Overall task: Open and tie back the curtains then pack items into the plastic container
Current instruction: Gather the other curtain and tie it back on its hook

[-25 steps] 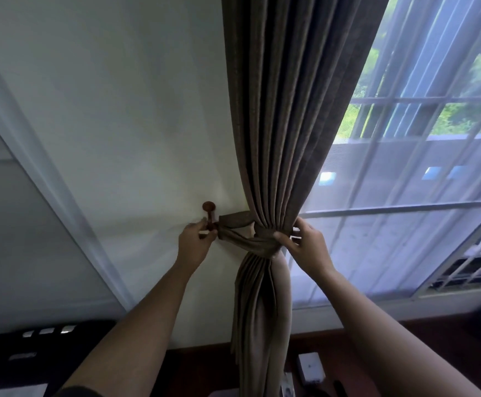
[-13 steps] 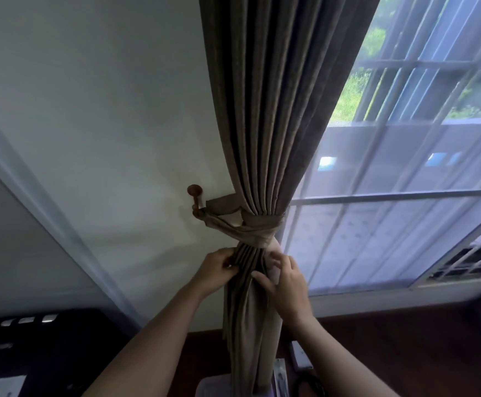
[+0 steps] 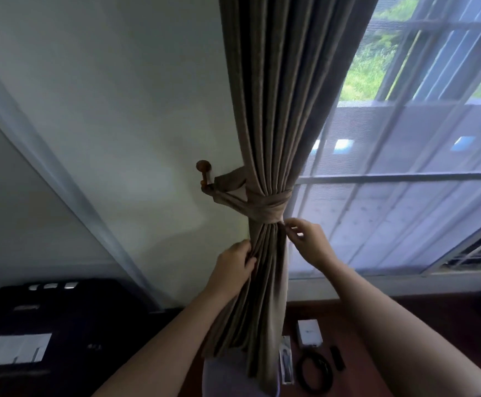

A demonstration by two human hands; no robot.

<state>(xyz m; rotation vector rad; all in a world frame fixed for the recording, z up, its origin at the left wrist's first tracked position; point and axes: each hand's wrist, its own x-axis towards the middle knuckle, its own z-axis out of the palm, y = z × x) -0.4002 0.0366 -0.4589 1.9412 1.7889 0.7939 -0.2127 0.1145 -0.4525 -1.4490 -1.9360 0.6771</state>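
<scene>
Curtain (image 3: pixel 276 110) gathered in its tieback (image 3: pixel 265 204)
Below the tieback, left hand (image 3: pixel 235 263) fingers curl round the folds; right hand (image 3: pixel 309 240) fingers pinch the edge.

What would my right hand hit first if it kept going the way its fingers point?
The curtain, just under the tieback; the right hand seems to be at its edge, though contact is unclear.
</scene>
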